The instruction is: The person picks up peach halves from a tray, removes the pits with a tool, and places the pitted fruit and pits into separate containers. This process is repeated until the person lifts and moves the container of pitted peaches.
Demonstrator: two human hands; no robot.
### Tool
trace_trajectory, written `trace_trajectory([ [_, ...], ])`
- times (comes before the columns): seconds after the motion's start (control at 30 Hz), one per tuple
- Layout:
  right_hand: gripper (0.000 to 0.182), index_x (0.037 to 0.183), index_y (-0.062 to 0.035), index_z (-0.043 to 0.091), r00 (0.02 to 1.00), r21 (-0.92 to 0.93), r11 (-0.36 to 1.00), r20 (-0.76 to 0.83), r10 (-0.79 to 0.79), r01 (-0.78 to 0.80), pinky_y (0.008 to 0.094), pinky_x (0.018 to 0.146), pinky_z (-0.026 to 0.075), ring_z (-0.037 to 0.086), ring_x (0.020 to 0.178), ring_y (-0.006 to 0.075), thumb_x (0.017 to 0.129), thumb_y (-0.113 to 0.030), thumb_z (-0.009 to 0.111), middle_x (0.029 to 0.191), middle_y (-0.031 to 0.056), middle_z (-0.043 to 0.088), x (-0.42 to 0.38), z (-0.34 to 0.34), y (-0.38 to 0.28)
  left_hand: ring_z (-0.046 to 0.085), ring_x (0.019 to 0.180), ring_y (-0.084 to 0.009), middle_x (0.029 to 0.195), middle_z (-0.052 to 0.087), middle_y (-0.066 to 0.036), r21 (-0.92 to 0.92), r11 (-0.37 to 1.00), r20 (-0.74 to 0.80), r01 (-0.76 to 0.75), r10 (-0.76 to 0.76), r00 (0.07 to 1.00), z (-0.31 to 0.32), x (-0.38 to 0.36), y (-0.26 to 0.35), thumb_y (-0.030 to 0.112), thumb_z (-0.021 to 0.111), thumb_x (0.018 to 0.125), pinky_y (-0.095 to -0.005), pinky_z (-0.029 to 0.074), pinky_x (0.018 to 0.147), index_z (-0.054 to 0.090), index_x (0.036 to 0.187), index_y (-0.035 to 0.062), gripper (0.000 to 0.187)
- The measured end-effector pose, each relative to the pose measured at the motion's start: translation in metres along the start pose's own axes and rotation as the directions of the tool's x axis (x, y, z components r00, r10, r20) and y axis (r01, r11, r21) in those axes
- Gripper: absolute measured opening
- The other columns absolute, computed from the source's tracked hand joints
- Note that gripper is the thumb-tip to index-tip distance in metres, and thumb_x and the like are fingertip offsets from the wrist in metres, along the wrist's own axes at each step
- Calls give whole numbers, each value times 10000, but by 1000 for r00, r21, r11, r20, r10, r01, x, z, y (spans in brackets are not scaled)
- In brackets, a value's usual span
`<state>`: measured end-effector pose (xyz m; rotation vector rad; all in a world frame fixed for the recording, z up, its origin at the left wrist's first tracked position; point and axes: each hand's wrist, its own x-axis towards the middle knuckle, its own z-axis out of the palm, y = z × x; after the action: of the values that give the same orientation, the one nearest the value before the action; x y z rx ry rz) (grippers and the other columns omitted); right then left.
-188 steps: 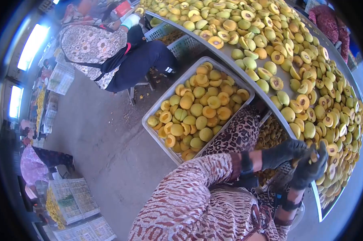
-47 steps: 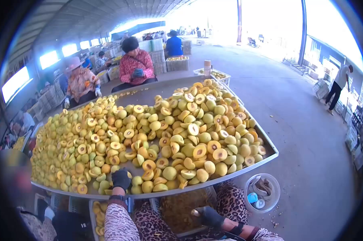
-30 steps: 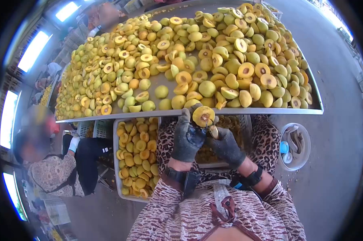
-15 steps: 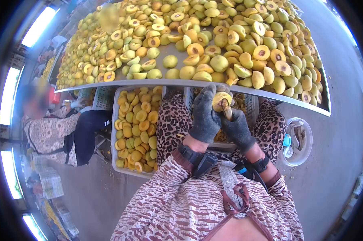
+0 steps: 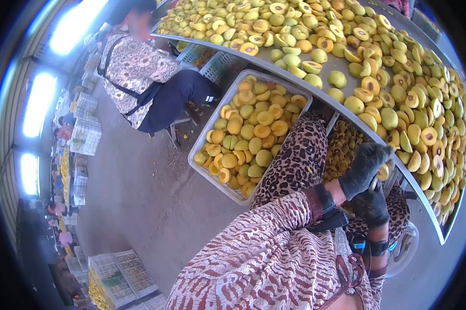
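My left hand (image 5: 366,168), in a dark grey glove, is closed around a halved yellow peach (image 5: 383,172), only part of which shows past the fingers. Just below it, my right hand (image 5: 370,207), also gloved, grips a small pitting tool (image 5: 374,183) whose tip is against or close to the fruit; most of the tool is hidden by the fingers. Both hands are over my lap, beside the metal edge of a table (image 5: 326,98) heaped with halved peaches (image 5: 389,119), many with brown pits showing.
A white crate (image 5: 195,151) of pitted peach halves stands left of my leg. Under the table edge is a bin of brown scraps (image 5: 341,142). A clear bucket (image 5: 406,253) sits at my right. A co-worker (image 5: 140,77) sits at left; stacked crates (image 5: 122,274) stand behind.
The view has swung left, so the table and hands appear farther right and the co-worker shows more fully. Both hands stay together, with the peach half turned more out of sight.
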<state>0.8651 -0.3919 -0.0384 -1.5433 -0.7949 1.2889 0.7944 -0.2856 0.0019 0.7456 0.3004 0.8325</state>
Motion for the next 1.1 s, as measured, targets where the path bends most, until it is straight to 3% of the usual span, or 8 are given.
trace_trajectory([
  [0.13, 199, 889, -32, 708, 564, -700, -54, 616, -549, 712, 269, 634, 515, 660, 676, 163, 697, -84, 706, 801, 81, 688, -14, 6, -49, 603, 605, -100, 699, 638, -45, -113, 981, 319, 155, -112, 941, 6, -15, 38, 300, 614, 934, -230, 494, 563, 635, 796, 33, 301],
  [0.3, 225, 863, -33, 702, 851, -313, 908, 520, -81, 278, 294, 637, 511, 657, 724, 223, 653, -112, 693, 839, 94, 687, -7, 16, -75, 644, 676, -177, 757, 659, -83, 356, 734, 228, -577, 531, 816, -52, -4, 103, 434, 519, 958, -278, 528, 653, 632, 865, 40, 420],
  [0.33, 225, 863, -33, 702, 850, -314, 910, 521, -73, 270, 294, 637, 511, 657, 724, 223, 653, -112, 693, 839, 94, 687, -6, 18, -75, 649, 703, -186, 775, 661, -83, -64, 993, 131, -96, 104, 986, -77, -9, 133, 462, 473, 973, -285, 532, 679, 628, 900, 42, 453],
  [0.43, 100, 735, -9, 686, 916, -309, 902, 357, -183, 300, 273, 538, 466, 601, 584, 175, 657, -69, 670, 662, 72, 639, -12, 23, -61, 663, 732, -177, 843, 678, -69, 833, 450, 28, -322, 546, 837, -183, -31, 207, 397, 425, 994, -309, 544, 694, 645, 901, 48, 423],
  [0.67, 68, 713, 14, 658, 979, -316, 946, 204, -8, 74, 224, 415, 383, 493, 432, 83, 705, -22, 601, 598, 52, 595, -15, 32, -42, 603, 890, -130, 947, 679, -65, 746, 659, -542, 95, 520, 660, -449, -163, 257, 359, 528, 950, -296, 469, 781, 687, 989, -4, 398],
  [0.73, 64, 718, 16, 653, 975, -350, 937, 208, 77, 1, 218, 426, 389, 507, 455, 86, 708, -25, 605, 644, 57, 614, -9, 40, -54, 625, 895, -200, 968, 681, -128, 830, 140, -518, 541, 553, 653, -452, -180, 251, 317, 512, 956, -331, 468, 809, 679, 998, -1, 362],
  [0.87, 90, 754, 16, 653, 971, -402, 902, 103, 217, -158, 238, 465, 417, 538, 514, 98, 709, -46, 605, 677, 49, 617, 2, 56, -85, 629, 944, -292, 1049, 659, -194, 764, 399, -638, 507, 584, 502, -433, -173, 259, 291, 500, 953, -385, 464, 874, 674, 1003, 5, 339],
  [1.1, 100, 768, 15, 663, 977, -471, 865, 32, 211, -171, 233, 420, 398, 517, 460, 86, 754, -70, 614, 625, 18, 593, 16, 71, -100, 614, 943, -412, 1056, 642, -219, 497, -276, -674, 823, 474, 566, -463, -119, 260, 467, 490, 909, -482, 470, 866, 614, 1060, 9, 498],
])
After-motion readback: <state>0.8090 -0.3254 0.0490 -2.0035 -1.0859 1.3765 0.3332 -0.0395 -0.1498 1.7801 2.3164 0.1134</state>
